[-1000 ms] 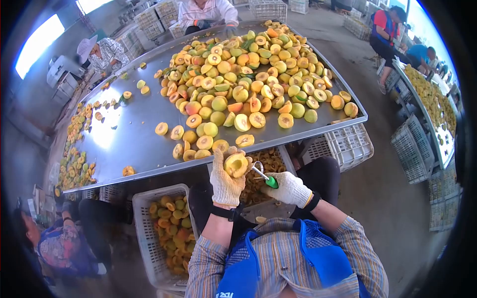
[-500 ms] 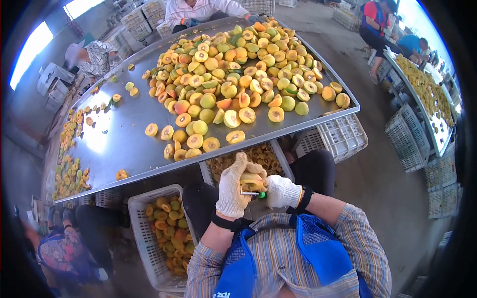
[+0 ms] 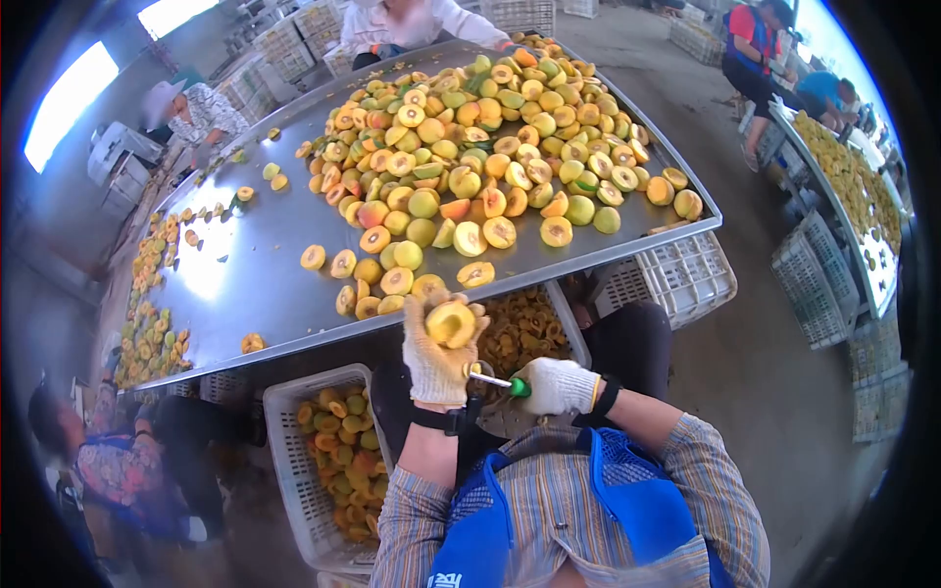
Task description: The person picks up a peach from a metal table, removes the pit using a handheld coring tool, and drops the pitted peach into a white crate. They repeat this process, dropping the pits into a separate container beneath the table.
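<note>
My left hand [image 3: 438,358], in a white knit glove, has its fingers curled round a yellow peach half [image 3: 451,324]. The cut face with its hollow points up. Gripped in my gloved right hand [image 3: 561,386] is a hand tool [image 3: 493,380] with a metal shaft and a green part at the handle. Its tip is by the heel of my left hand, below the peach half; I cannot make out the tip's shape. Under my hands stands a crate [image 3: 578,331] of brownish peach scraps [image 3: 521,328].
Peach halves [image 3: 461,181] are heaped on the metal table [image 3: 284,304] ahead. A white crate [image 3: 279,441] of peach halves stands at lower left, an upturned-looking crate [image 3: 686,271] under the table's right. People sit across and at left; another laden table [image 3: 848,176] is at right.
My left hand has turned palm up, so the peach half's hollow now shows. The tool has come away from the fruit, its shaft more exposed. The view has shifted slightly.
</note>
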A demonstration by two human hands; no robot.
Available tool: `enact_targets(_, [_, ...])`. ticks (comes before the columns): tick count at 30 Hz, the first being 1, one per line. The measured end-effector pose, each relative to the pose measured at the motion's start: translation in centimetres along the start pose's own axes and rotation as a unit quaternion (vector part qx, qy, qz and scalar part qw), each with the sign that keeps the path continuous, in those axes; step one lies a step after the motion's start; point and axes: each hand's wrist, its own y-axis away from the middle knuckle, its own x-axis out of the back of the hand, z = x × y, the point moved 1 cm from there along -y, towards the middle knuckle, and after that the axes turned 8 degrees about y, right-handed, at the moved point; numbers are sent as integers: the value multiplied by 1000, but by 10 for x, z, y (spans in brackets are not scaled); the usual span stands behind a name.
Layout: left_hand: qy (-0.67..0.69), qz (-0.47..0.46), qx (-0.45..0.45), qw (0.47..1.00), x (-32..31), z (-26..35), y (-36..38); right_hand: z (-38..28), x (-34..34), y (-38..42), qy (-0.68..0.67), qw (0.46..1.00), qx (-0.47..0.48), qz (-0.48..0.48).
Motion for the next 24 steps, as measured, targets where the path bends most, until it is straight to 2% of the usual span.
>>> enact_targets(1, [-4,23,-17,1000,0,17,1,6,1,-4,79,996,-12,41])
enact_targets(2, [-37,37,-51,997,4,33,7,11,5,-6,95,993,-45,57])
enact_targets(5, [-163,86,-117,976,38,94,39,36,2,-10,128,978,-46,158])
enact_targets(6, [-291,159,-171,928,44,113,55,42,4,-7,128,977,-45,163])
enact_targets(7, [-411,226,-221,855,49,130,69,47,6,-6,122,978,-43,166])
enact_targets(8, [-677,260,-283,627,62,148,80,51,7,-4,116,978,-41,169])
enact_targets(9, [-855,264,-312,320,55,152,85,52,6,-4,117,977,-44,173])
enact_targets(10, [-854,261,-316,321,52,148,77,53,4,-6,110,977,-43,175])
enact_targets(12, [-837,192,-430,278,33,131,55,58,-3,-14,102,976,-34,188])
enact_targets(13, [-834,111,-473,261,21,114,35,53,0,-15,96,981,-42,164])
enact_targets(14, [-837,17,-468,284,6,96,16,56,-4,-17,92,978,-26,185])
enact_targets(15, [-831,-33,-467,300,5,77,-10,60,-11,-20,88,974,-12,208])
enact_targets(16, [-843,-57,-423,327,-15,56,-28,63,-13,-21,85,976,-2,200])
enact_targets(17, [-848,-82,-423,310,-22,40,-51,65,-15,-21,82,978,5,194])
enact_targets(18, [-878,-72,-376,289,-23,28,-73,66,-18,-21,74,978,11,195])
enact_targets(19, [-901,-76,-332,269,-27,13,-98,50,-5,-8,68,983,-32,167])
enact_targets(21, [-926,-98,-221,290,-32,-1,-138,52,-6,-5,45,984,-3,174])
enact_targets(22, [-866,-212,-367,266,-7,-1,-173,58,-16,-13,40,982,-5,182])
enact_targets(23, [-914,-194,-276,225,-12,-5,-180,51,-8,-4,19,983,-5,181])
enact_targets(24, [-952,-141,-172,209,-23,-12,-181,55,-15,-11,29,980,8,195])
